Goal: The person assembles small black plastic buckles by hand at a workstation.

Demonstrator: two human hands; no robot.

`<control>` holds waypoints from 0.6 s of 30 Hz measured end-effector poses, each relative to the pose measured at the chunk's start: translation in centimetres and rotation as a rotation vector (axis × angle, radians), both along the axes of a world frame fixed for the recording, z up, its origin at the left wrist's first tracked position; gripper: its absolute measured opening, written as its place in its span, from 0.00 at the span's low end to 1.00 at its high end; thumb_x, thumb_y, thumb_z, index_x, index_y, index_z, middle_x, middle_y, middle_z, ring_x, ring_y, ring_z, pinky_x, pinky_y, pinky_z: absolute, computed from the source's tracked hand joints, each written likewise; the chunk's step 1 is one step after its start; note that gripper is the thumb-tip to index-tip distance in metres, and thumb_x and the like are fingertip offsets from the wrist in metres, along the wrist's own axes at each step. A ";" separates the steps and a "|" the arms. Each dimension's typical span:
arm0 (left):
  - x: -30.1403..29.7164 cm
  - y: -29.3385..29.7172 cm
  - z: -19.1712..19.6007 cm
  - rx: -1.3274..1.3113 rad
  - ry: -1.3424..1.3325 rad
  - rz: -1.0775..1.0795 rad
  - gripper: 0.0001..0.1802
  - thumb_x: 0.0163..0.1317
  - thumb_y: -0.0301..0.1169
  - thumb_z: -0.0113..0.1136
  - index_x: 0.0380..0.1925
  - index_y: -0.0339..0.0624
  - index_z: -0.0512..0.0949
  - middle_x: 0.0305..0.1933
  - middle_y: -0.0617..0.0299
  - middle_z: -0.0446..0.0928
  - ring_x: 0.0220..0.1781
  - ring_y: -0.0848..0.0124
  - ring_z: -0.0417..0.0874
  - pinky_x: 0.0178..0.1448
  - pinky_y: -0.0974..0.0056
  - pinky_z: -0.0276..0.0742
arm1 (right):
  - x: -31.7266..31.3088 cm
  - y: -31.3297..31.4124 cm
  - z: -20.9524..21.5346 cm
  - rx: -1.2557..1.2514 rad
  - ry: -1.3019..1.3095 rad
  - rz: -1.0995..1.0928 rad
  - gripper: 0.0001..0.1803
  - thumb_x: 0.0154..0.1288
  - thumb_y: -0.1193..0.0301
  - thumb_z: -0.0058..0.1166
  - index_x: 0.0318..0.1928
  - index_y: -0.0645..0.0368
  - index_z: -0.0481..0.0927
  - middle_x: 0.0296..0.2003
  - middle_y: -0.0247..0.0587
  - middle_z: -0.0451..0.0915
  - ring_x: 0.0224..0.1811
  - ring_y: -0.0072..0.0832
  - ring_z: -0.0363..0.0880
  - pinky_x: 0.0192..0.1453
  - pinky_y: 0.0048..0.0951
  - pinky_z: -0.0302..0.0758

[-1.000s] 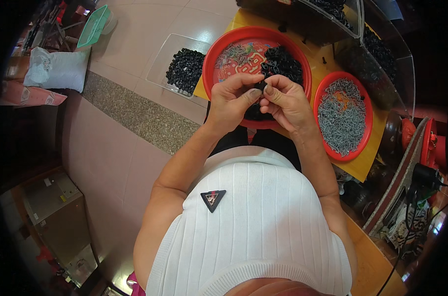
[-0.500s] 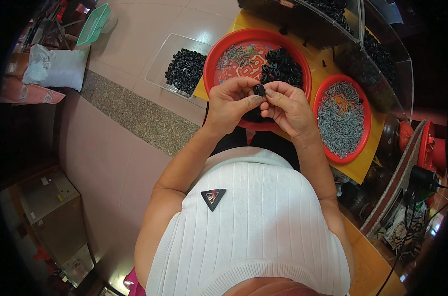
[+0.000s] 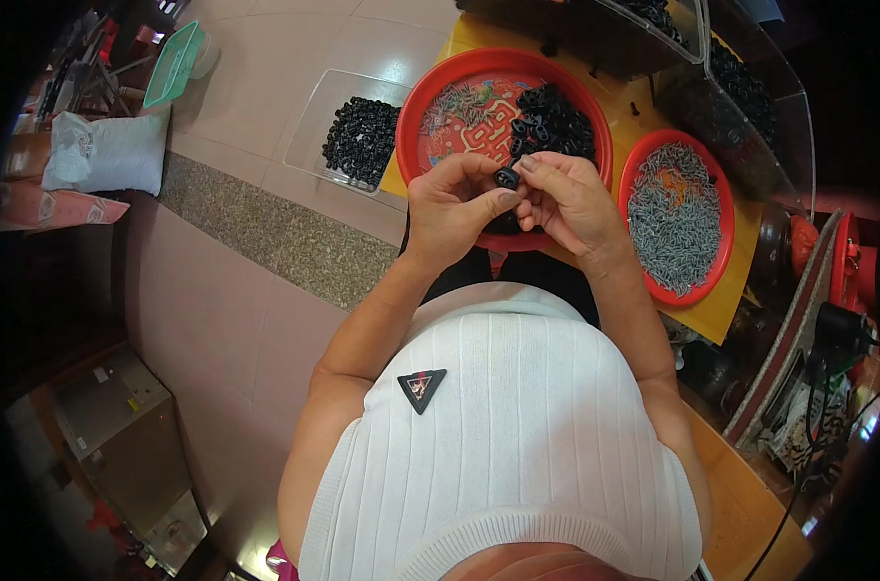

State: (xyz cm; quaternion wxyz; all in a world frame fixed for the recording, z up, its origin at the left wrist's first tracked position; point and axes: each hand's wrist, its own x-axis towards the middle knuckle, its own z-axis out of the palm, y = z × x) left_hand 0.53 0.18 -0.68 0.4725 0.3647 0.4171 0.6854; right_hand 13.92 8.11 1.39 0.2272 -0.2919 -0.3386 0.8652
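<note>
Both hands have barely shifted since a moment ago, staying together over the near rim of the big red tray (image 3: 430, 87). Left hand (image 3: 454, 208) and right hand (image 3: 571, 198) pinch one small black ring (image 3: 506, 178) between their fingertips, beside the tray's black pile (image 3: 551, 121).

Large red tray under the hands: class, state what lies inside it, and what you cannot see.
The large red tray holds a pile of black ring parts and a few grey screws. The left hand and right hand cover its near part.
</note>
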 end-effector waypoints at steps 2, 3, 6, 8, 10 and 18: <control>0.0 0.0 -0.1 0.003 0.006 0.003 0.13 0.46 0.16 0.61 0.35 0.32 0.73 0.32 0.59 0.77 0.33 0.76 0.78 0.38 0.74 0.75 | 0.0 0.0 -0.1 -0.009 -0.002 -0.013 0.11 0.63 0.69 0.45 0.33 0.66 0.74 0.22 0.38 0.75 0.20 0.20 0.74 0.22 0.19 0.75; 0.1 0.0 -0.1 0.007 0.012 0.015 0.13 0.46 0.16 0.61 0.35 0.32 0.73 0.31 0.59 0.77 0.33 0.76 0.78 0.37 0.74 0.75 | 0.0 0.1 -0.1 -0.008 0.006 -0.009 0.12 0.63 0.68 0.45 0.33 0.66 0.74 0.22 0.38 0.75 0.20 0.20 0.74 0.22 0.19 0.75; 0.1 0.0 -0.3 -0.012 0.051 0.042 0.13 0.46 0.17 0.62 0.34 0.32 0.73 0.31 0.60 0.77 0.31 0.77 0.78 0.36 0.75 0.75 | 0.0 0.1 0.0 -0.013 0.011 -0.015 0.14 0.64 0.65 0.44 0.32 0.66 0.74 0.22 0.38 0.75 0.20 0.20 0.74 0.22 0.20 0.75; 0.2 0.0 -0.4 -0.017 0.075 0.054 0.13 0.47 0.17 0.62 0.34 0.32 0.73 0.30 0.60 0.77 0.31 0.77 0.77 0.36 0.75 0.75 | 0.0 0.0 0.0 -0.020 0.007 -0.023 0.15 0.64 0.64 0.43 0.32 0.66 0.74 0.22 0.38 0.75 0.20 0.21 0.74 0.22 0.20 0.75; 0.2 0.0 -0.4 -0.022 0.099 0.065 0.13 0.47 0.17 0.62 0.34 0.32 0.73 0.30 0.60 0.76 0.30 0.77 0.77 0.36 0.75 0.75 | 0.1 0.0 0.0 -0.017 0.032 -0.034 0.13 0.62 0.67 0.46 0.33 0.66 0.74 0.22 0.38 0.75 0.20 0.20 0.74 0.23 0.19 0.75; -0.1 -0.6 0.2 -0.068 0.256 0.089 0.12 0.50 0.18 0.60 0.36 0.33 0.74 0.29 0.64 0.76 0.30 0.80 0.75 0.36 0.77 0.72 | 2.2 3.1 2.3 0.277 -0.148 -0.173 0.05 0.52 0.77 0.52 0.31 0.65 0.74 0.20 0.37 0.74 0.19 0.21 0.73 0.23 0.19 0.74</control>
